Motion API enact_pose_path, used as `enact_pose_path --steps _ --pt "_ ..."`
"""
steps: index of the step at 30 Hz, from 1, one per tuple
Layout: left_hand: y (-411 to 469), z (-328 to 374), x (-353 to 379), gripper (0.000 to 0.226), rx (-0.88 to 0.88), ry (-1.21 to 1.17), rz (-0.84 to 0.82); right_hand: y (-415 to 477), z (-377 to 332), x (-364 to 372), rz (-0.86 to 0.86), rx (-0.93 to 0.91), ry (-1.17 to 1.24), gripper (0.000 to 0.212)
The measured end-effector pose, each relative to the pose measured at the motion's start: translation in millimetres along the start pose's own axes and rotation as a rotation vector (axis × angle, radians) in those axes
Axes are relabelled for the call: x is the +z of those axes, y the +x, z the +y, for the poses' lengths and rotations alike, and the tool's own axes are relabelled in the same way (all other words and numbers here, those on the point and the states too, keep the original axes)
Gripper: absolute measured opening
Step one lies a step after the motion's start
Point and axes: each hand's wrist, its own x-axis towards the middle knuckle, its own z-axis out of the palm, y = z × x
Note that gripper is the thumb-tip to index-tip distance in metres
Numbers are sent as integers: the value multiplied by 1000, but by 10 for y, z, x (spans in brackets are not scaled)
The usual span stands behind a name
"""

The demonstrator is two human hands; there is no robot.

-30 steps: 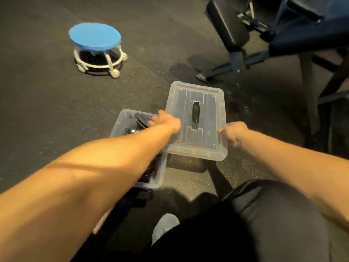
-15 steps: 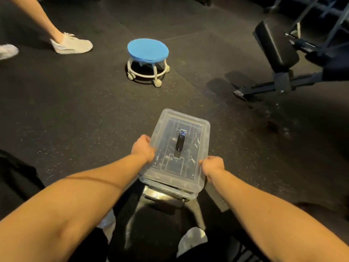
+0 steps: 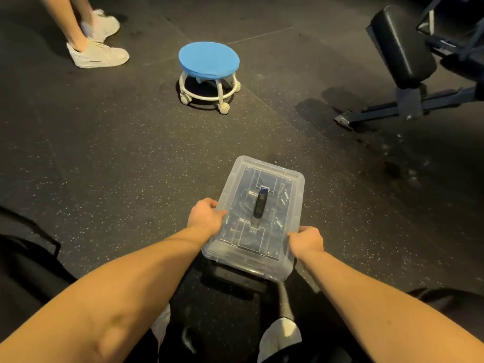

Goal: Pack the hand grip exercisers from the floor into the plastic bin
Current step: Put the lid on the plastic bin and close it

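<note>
Clear plastic lid [image 3: 288, 195] is covering the bin [image 3: 251, 268]; packing is looking nearly finished.
Bin is sitting at 6 o'clock, with grips' springs [image 3: 284, 198] showing through and none lying loose on the floor. Left hand [image 3: 205, 217] and right hand [image 3: 306, 241] are curling fingers round the lid's edges, likely pressing it shut. Stool [image 3: 209, 58] is standing at 12.

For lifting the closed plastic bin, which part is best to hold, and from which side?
Probably the dark handle centred on the lid of the plastic bin, taken from above: it runs along the bin's length, so it should hang level. Otherwise the long edges, where left hand and right hand grip.
</note>
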Motion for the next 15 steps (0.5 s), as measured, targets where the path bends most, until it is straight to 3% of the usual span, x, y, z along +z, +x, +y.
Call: enact_pose_path --steps 3,6,10,12,15 --pt "25 -4 29 20 -19 -49 27 35 -2 8 4 24 17 11" --pt "125 76 -1 33 -84 -54 52 212 0 2 11 86 98 36" --pt "332 199 5 49 -148 -31 -22 621 145 72 -15 236 319 51" --pt "441 214 44 55 -157 -31 -57 733 168 75 -43 258 349 50" --pt "525 178 84 48 -175 -73 -98 612 14 -30 -75 275 371 31"
